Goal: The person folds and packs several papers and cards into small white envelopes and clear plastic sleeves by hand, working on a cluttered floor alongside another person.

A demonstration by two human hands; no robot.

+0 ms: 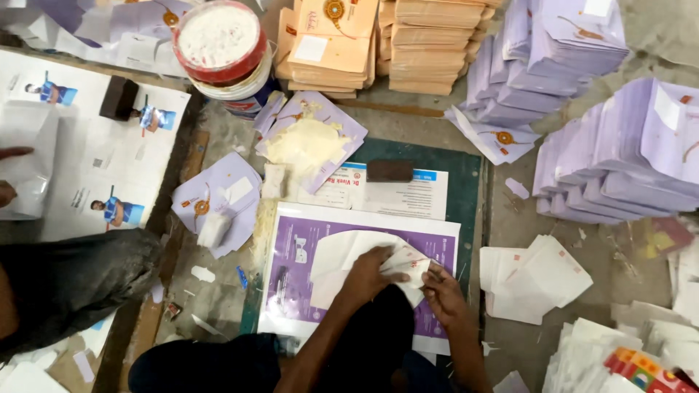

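My left hand (368, 275) and my right hand (443, 292) both grip a small fanned stack of white paper pieces (408, 263). They hold it over a large white cut sheet (342, 256) that lies on a purple-bordered printed sheet (291, 291). My forearms come up from the bottom edge, over my dark trouser leg.
A dark block (389, 170) weighs down a printed sheet. A red-rimmed paste tub (218, 40) stands at the back. Lilac envelope stacks (619, 153) and orange ones (378, 44) fill the back and right. White flaps (535, 280) lie on the right. Another person's knee (73, 287) and fingers (11, 154) are at the left.
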